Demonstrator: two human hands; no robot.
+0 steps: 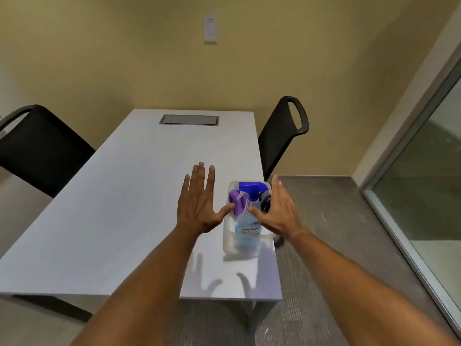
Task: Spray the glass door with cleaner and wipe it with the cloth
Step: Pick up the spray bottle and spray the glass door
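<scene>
A clear plastic tub [233,242] sat on the white desk [124,208], close to the desk's right edge. Inside the tub stood a spray bottle [250,216] of pale blue cleaner with a dark blue top. A purple cloth [238,199] was tucked in the tub on the left side of the bottle, touching it. A dark round thing sat in the tub on the right side, but it was too blurry to tell what it was.

The left hand [199,206] was flat and spread wide just to the left of the tub. Its fingers [200,176] were open and held nothing. Its thumb reached to the tub's left rim, by the cloth.

The right hand [279,213] was on the right side of the tub. Its fingers were open too and gripped nothing. Its thumb lay across the front of the bottle.

The glass door [429,176] was far off to the right, in a grey frame, well apart from the desk. A black chair [282,136] stood by the right side of the desk, and another black chair [42,148] stood on the left. A grey lid [189,120] was set into the far end of the desk. A white switch [210,29] was on the yellow wall [99,58]. The floor [324,245] was grey.
</scene>
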